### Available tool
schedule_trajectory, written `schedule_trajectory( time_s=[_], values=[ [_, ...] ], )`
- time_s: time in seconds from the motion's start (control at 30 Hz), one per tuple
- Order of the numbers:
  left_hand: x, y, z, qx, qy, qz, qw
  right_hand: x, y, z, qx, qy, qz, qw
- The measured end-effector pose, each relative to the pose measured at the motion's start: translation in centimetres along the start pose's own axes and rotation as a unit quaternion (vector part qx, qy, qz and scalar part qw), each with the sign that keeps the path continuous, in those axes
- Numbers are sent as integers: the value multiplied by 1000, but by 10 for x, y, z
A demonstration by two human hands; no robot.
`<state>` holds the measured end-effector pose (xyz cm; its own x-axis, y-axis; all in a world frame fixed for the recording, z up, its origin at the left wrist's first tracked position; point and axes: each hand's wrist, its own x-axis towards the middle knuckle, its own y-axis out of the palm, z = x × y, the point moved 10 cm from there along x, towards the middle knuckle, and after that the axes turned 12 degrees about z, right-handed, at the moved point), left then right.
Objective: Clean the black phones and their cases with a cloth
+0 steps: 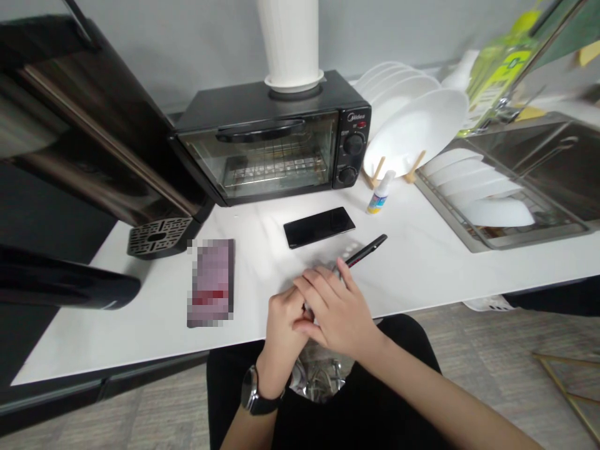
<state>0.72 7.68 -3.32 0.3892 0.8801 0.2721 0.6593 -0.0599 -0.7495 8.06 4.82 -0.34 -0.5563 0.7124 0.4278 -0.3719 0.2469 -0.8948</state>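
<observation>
My left hand (pixel 288 319), with a black watch (pixel 255 394) on its wrist, is closed at the counter's front edge. Over it lies my right hand (pixel 335 306), fingers bent across its knuckles. A small greyish bit shows between the two hands; what it belongs to is hidden. Just beyond my right fingertips is a slim black pen-like thing (pixel 368 251) with a red mark, its near end covered by the hand. Farther back a black smartphone (pixel 319 227) lies flat. To the left of my hands rests another flat phone-like device (pixel 210 281), its face pixelated.
Behind stands a black toaster oven (pixel 262 137) with a white pot (pixel 290 44) on top. A small spray bottle (pixel 379 195), racked white plates (pixel 417 125) and a sink (pixel 544 150) are rightward. A dark machine with a drip tray (pixel 159 236) stands left.
</observation>
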Motion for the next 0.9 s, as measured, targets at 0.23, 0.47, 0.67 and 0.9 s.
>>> schedule_trajectory(
  time_s=[0.23, 0.47, 0.67, 0.9],
  values=[
    [5, 4, -8, -48, -24, 20, 998, -2, -31, -113, -121, 112, 16, 986],
    [2, -4, 1, 17, -31, -9, 999, 11, -2, -17, 40, 62, -5, 997],
    [0, -7, -2, 44, -6, -3, 999, -3, 2, -22, -1, -13, 16, 1000],
    [5, -5, -11, 52, -11, -12, 999, -1, -30, -112, -66, 141, 22, 988]
  ],
)
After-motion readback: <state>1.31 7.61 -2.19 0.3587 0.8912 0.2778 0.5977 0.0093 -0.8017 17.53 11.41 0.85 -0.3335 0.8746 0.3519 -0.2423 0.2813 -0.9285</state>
